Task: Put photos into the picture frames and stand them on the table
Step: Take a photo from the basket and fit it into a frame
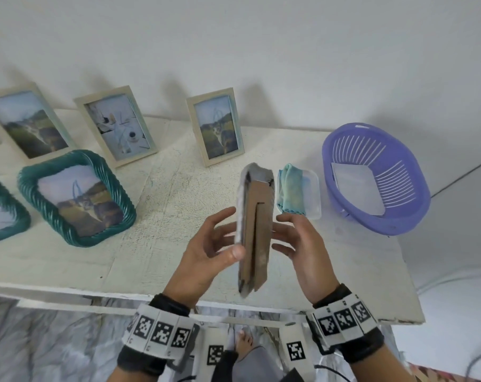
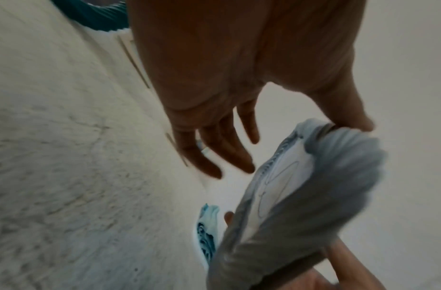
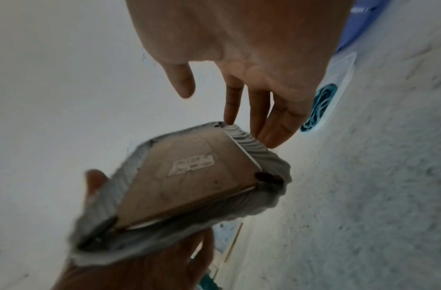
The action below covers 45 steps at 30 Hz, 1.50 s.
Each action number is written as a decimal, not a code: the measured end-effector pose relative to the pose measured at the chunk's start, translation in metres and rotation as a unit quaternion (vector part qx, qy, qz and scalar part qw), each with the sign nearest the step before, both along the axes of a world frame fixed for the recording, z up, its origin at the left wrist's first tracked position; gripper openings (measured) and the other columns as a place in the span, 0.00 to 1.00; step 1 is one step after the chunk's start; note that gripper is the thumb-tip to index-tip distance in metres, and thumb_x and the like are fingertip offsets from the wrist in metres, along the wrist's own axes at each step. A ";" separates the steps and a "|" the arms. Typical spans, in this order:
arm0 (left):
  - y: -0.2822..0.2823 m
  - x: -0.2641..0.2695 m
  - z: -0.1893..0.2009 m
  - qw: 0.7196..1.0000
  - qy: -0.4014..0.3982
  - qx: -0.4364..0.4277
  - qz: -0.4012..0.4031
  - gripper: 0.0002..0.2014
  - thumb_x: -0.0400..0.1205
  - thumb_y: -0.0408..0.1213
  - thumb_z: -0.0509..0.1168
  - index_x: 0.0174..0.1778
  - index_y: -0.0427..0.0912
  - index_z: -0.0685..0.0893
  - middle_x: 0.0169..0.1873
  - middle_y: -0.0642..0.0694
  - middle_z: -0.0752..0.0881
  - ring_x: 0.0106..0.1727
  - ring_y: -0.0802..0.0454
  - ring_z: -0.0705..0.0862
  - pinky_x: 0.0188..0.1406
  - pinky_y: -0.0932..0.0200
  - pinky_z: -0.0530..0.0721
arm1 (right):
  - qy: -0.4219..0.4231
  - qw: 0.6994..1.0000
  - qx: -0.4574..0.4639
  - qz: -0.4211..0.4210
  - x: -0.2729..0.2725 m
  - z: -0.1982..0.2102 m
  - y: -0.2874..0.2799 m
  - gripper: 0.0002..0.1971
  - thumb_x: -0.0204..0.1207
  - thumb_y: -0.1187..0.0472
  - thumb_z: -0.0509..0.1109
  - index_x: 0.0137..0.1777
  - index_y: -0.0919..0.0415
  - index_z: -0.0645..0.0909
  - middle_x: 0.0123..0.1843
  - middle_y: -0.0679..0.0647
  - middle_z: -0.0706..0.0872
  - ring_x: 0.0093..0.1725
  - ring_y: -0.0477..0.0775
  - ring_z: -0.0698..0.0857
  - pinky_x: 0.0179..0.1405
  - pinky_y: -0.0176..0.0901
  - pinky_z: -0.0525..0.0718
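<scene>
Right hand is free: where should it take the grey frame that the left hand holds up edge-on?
Take the grey frame by its long right edge, coming in from the right with the right hand. It stands upright in the left hand, brown backboard toward the camera; that ribbed edge is bare and faces the open fingers, so a thumb-and-finger pinch probably clears the stand.

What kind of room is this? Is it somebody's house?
Probably a room in a home, though I can't be sure. A rough white table stands against a plain wall, with framed photos on it, beside a purple plastic basket and a folded cloth.
</scene>
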<state>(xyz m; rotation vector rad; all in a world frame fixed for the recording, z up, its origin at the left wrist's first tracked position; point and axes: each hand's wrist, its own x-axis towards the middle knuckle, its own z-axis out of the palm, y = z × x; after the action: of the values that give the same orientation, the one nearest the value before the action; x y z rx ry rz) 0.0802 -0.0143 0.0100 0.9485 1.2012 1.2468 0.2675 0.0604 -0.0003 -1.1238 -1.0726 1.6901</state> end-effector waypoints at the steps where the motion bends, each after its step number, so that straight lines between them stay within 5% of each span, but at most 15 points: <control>1: 0.000 -0.004 -0.005 0.999 -0.005 0.003 0.034 0.39 0.61 0.63 0.81 0.68 0.55 0.80 0.62 0.43 0.87 0.61 0.48 0.87 0.58 0.51 0.87 | -0.031 0.999 0.015 -0.009 0.004 -0.002 0.000 0.13 0.81 0.51 0.64 0.54 0.60 0.82 0.54 0.62 0.89 0.57 0.61 0.87 0.50 0.49 0.84; 5: 0.001 -0.013 -0.033 0.988 0.020 -0.023 0.153 0.17 0.73 0.42 0.78 0.54 0.40 0.85 0.40 0.44 0.86 0.42 0.51 0.88 0.38 0.52 0.87 | -0.155 0.986 0.066 -0.020 0.020 -0.016 0.000 0.05 0.82 0.63 0.67 0.50 0.56 0.84 0.49 0.58 0.89 0.51 0.61 0.88 0.52 0.52 0.88; 8: 0.000 -0.014 -0.056 0.978 0.109 -0.077 0.160 0.09 0.78 0.33 0.73 0.53 0.41 0.85 0.38 0.44 0.86 0.40 0.49 0.89 0.34 0.55 0.88 | -0.241 0.966 0.093 0.020 0.028 -0.025 -0.003 0.07 0.81 0.63 0.66 0.51 0.52 0.84 0.44 0.46 0.89 0.46 0.50 0.88 0.55 0.57 0.87; 12: -0.006 -0.013 -0.078 0.964 0.214 -0.103 0.123 0.07 0.79 0.34 0.74 0.51 0.45 0.86 0.39 0.44 0.88 0.42 0.44 0.88 0.38 0.50 0.91 | -0.336 0.931 0.132 0.054 0.033 -0.034 -0.010 0.05 0.81 0.60 0.66 0.51 0.50 0.82 0.48 0.40 0.87 0.43 0.37 0.85 0.48 0.40 0.85; 16: -0.006 -0.008 -0.078 0.936 0.323 -0.103 0.097 0.14 0.79 0.42 0.73 0.60 0.50 0.83 0.35 0.50 0.86 0.38 0.53 0.85 0.43 0.54 0.89 | -0.381 0.905 0.161 0.098 0.034 -0.033 -0.011 0.03 0.82 0.59 0.66 0.52 0.54 0.81 0.47 0.42 0.85 0.33 0.36 0.84 0.35 0.22 0.76; 19: -0.001 -0.005 -0.075 0.904 0.406 -0.111 0.071 0.22 0.78 0.55 0.71 0.66 0.52 0.79 0.34 0.54 0.85 0.39 0.58 0.85 0.45 0.51 0.87 | -0.433 0.868 0.202 0.133 0.035 -0.036 -0.004 0.08 0.82 0.57 0.64 0.57 0.56 0.79 0.43 0.48 0.85 0.35 0.42 0.83 0.37 0.30 0.76; 23: 0.010 0.001 -0.071 0.864 0.488 -0.118 0.043 0.35 0.73 0.68 0.68 0.72 0.54 0.73 0.43 0.54 0.83 0.45 0.54 0.83 0.47 0.50 0.85 | -0.506 0.801 0.267 0.174 0.027 -0.038 0.009 0.18 0.82 0.57 0.62 0.71 0.56 0.75 0.52 0.56 0.79 0.42 0.54 0.82 0.40 0.41 0.74; 27: 0.015 0.006 -0.072 0.851 0.507 -0.133 0.028 0.39 0.72 0.68 0.68 0.74 0.53 0.69 0.52 0.47 0.85 0.52 0.47 0.84 0.50 0.48 0.84 | -0.573 0.732 0.290 0.227 0.019 -0.040 0.014 0.23 0.81 0.55 0.61 0.76 0.53 0.70 0.58 0.59 0.72 0.52 0.61 0.77 0.45 0.47 0.79; 31: 0.015 0.008 -0.070 0.848 0.510 -0.144 0.029 0.38 0.72 0.68 0.68 0.74 0.54 0.69 0.54 0.48 0.85 0.54 0.47 0.84 0.51 0.47 0.84 | -0.616 0.693 0.298 0.227 0.017 -0.041 0.015 0.22 0.80 0.56 0.60 0.73 0.55 0.74 0.59 0.58 0.73 0.54 0.60 0.74 0.40 0.47 0.79; 34: 0.014 0.009 -0.070 0.846 0.511 -0.148 0.029 0.38 0.72 0.68 0.68 0.74 0.55 0.68 0.56 0.47 0.85 0.55 0.46 0.85 0.52 0.46 0.84 | -0.624 0.681 0.313 0.223 0.019 -0.042 0.013 0.20 0.79 0.55 0.61 0.68 0.60 0.77 0.58 0.58 0.76 0.52 0.61 0.75 0.39 0.49 0.79; 39: 0.016 0.007 -0.070 0.842 0.521 -0.139 0.004 0.42 0.74 0.68 0.66 0.81 0.61 0.57 0.59 0.46 0.83 0.58 0.43 0.84 0.57 0.43 0.83 | -0.610 0.696 0.292 0.242 0.023 -0.042 0.007 0.26 0.81 0.49 0.59 0.76 0.57 0.68 0.63 0.58 0.72 0.55 0.60 0.73 0.49 0.50 0.78; 42: 0.019 0.008 -0.067 0.810 0.568 -0.141 -0.050 0.37 0.78 0.68 0.59 0.82 0.70 0.52 0.51 0.47 0.77 0.52 0.43 0.84 0.53 0.47 0.82 | -0.590 0.710 0.288 0.256 0.023 -0.041 0.001 0.29 0.80 0.44 0.60 0.80 0.47 0.61 0.64 0.58 0.68 0.58 0.60 0.71 0.56 0.52 0.78; 45: 0.022 0.011 -0.065 0.778 0.606 -0.148 -0.081 0.34 0.80 0.66 0.55 0.82 0.69 0.51 0.52 0.46 0.75 0.51 0.43 0.83 0.51 0.49 0.80 | -0.591 0.711 0.284 0.253 0.021 -0.041 -0.004 0.28 0.79 0.42 0.61 0.79 0.44 0.64 0.67 0.60 0.66 0.61 0.61 0.70 0.59 0.54 0.77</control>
<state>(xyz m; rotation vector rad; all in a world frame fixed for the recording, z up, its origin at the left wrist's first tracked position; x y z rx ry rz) 0.0911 0.0079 -0.0553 1.6304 2.1376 0.1306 0.2880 0.0560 -0.0414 -1.5421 -2.6744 0.6175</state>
